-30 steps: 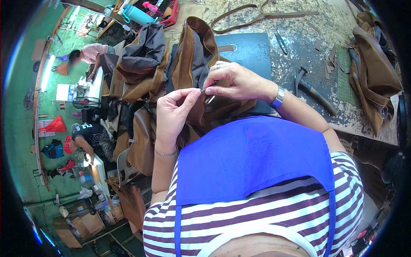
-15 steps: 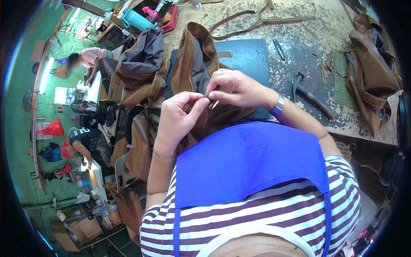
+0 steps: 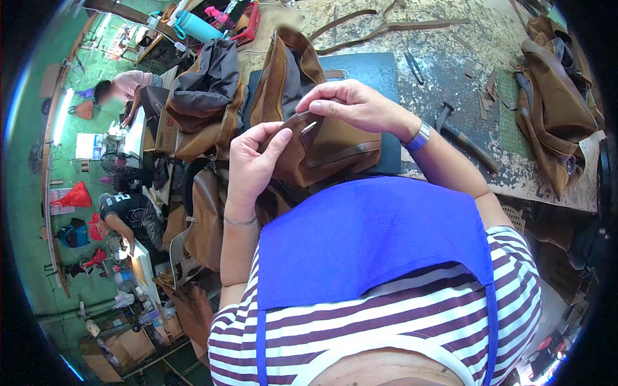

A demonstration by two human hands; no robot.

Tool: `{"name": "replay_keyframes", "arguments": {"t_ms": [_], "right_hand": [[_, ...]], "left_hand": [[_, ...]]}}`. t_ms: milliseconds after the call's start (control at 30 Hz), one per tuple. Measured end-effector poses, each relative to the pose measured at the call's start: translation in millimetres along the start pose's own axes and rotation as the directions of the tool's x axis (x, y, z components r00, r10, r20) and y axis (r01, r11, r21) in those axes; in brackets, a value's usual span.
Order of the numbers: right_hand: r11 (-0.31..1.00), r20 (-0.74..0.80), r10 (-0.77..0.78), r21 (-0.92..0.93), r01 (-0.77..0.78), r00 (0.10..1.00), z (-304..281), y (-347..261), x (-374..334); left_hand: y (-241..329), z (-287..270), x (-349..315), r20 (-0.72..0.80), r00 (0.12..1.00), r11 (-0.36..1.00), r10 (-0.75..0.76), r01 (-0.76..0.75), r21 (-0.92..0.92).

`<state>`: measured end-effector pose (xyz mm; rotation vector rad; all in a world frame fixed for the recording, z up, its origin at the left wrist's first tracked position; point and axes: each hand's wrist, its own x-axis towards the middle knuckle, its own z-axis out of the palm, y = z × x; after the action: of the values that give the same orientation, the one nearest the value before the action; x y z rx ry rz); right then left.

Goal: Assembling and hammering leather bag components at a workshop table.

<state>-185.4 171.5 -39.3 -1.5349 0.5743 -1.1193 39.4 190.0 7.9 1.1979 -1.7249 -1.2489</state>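
Note:
A brown leather bag (image 3: 344, 145) with a dark lining lies in front of me, its open mouth toward the far side. My left hand (image 3: 254, 161) pinches the bag's edge between thumb and fingers. A little farther off, my right hand (image 3: 364, 112) grips the same edge with its fingertips. Between the two hands a small shiny metal piece (image 3: 309, 127), perhaps a zipper pull, rests against the leather. The exact contact under the fingertips is partly hidden.
Under the bag is a dark blue mat (image 3: 373, 71). A hammer (image 3: 467, 141) and a cutter-like tool (image 3: 415, 67) lie to the right, beyond them another brown bag (image 3: 550, 96). A similar bag (image 3: 206, 96) stands at left. Two people work at the far left.
My hands have come apart from a close pinch, the right going up and left. More of the bag's brown side now shows between and below them.

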Motion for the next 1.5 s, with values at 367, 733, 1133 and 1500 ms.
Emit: {"name": "replay_keyframes", "arguments": {"t_ms": [367, 733, 1133, 1500], "right_hand": [[0.995, -0.016, 0.044, -0.089, -0.045, 0.999, 9, 2, 0], [0.969, -0.021, -0.047, -0.245, 0.040, 0.999, 11, -4, 2], [0.973, 0.050, -0.032, -0.227, 0.043, 0.998, 9, -6, 4], [0.994, -0.052, -0.017, -0.110, 0.011, 0.999, 10, 3, -2]], "left_hand": [[11, 12, -1, -0.168, 0.984, 0.993, 0.064, -0.047, 0.105], [24, -1, 3, 0.007, 0.997, 0.971, -0.081, 0.077, 0.227], [32, -8, 10, 0.158, 0.976, 0.982, -0.150, 0.129, 0.137], [39, 20, 0, -0.020, 0.996, 0.721, 0.082, -0.045, 0.692]]}}
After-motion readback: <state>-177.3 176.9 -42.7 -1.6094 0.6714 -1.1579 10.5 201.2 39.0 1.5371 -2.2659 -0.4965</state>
